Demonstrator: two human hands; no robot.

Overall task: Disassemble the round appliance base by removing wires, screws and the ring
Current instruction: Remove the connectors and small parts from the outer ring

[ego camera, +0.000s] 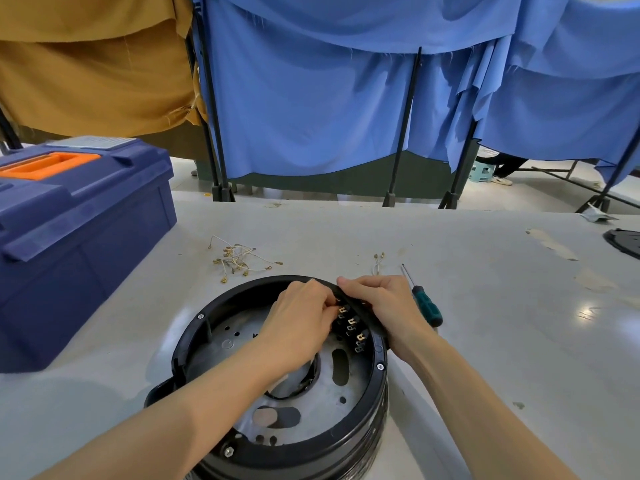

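Left hand (304, 317): reaches into the base from the near side, fingers bunched and pinching at the brass terminals (353, 327) under the far-right rim.
Right hand (384, 306): I see it curled over the black ring (194, 341) at that same far-right edge, gripping it, close beside the left fingertips.
Round appliance base (311, 420): near centre of the table (502, 358), open side up, directly beneath both hands.
Screws (380, 366): seated in the ring.
Screwdriver (427, 304): just right of the right hand.
Loose wires (239, 259): on the table, beyond the base to the left — apart from it.
Toolbox (79, 237): far left.
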